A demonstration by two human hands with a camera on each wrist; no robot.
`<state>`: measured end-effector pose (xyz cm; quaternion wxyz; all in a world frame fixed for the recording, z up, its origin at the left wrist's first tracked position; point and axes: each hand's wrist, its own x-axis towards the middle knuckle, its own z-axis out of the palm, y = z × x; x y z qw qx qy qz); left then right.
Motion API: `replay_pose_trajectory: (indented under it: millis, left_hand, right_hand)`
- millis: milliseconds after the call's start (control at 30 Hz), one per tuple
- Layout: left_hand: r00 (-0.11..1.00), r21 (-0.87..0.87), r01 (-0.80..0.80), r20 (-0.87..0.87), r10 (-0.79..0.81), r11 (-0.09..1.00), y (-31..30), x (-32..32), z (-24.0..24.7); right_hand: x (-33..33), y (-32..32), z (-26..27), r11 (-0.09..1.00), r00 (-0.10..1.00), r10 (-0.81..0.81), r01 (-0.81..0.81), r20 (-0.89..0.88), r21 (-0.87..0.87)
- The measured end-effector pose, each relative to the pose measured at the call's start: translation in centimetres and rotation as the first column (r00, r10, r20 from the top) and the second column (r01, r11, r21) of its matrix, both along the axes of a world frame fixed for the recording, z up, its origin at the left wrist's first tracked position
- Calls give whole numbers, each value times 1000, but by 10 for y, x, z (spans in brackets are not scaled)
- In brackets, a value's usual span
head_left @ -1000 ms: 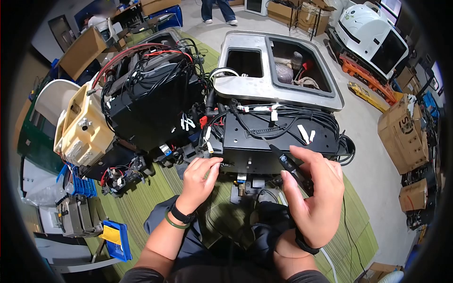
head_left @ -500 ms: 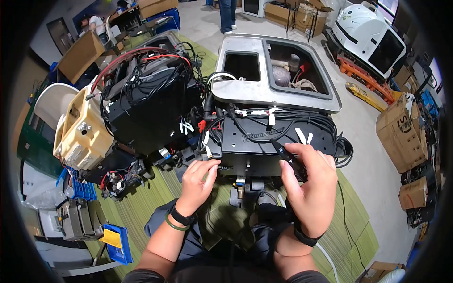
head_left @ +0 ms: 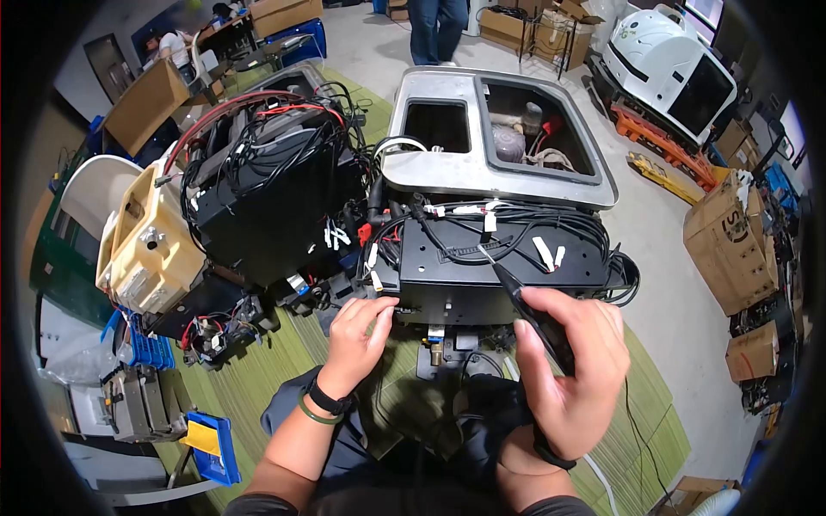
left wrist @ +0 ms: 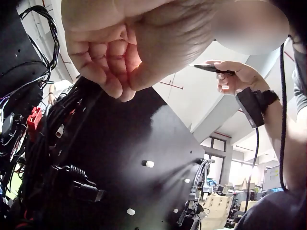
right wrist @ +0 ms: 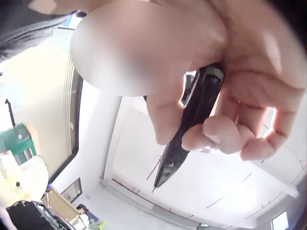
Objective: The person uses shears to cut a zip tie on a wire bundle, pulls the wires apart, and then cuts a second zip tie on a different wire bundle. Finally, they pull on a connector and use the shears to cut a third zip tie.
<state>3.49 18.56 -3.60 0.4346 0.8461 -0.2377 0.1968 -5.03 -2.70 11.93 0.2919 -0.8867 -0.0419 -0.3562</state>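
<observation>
In the head view my right hand [head_left: 575,361] holds a black pen-shaped tool [head_left: 514,292] between thumb and fingers. Its thin bare tip points forward over the top of a black metal box [head_left: 447,272], close to the cables there. The right wrist view shows the tapered body of the black tool [right wrist: 184,139] and its sharp point. My left hand [head_left: 354,334] is at the box's front left corner, fingers loosely bent and fingertips right at the edge. In the left wrist view no object shows in the left hand [left wrist: 115,52].
A bundle of black cables [head_left: 589,225] with white tags [head_left: 544,254] crosses the box. Behind it stands a silver metal frame [head_left: 430,176]. To the left are a cable-covered black unit [head_left: 267,206] and a cream plastic housing [head_left: 163,249]. A person's legs [head_left: 436,30] show at the back.
The tool in my right hand has tilted forward, and its tip now reaches further over the box top. My left hand has stayed at the corner. The person at the back has moved right.
</observation>
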Motion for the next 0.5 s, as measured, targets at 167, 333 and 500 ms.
replay_pose_trajectory:
  millis: [167,333,500]
  left_hand:
    - [1000,-7,-6,16,6,1000,-1,1,1]
    - [1000,-10,9,29,-8,1000,-3,1,0]
    - [999,-17,16,39,-16,1000,-4,1,-2]
  right_hand:
    - [9,-4,-4,1000,998,-4,4,-67,-8]
    - [11,-6,-10,997,991,15,-25,-133,-76]
    - [12,-7,-12,994,983,19,-39,-182,-105]
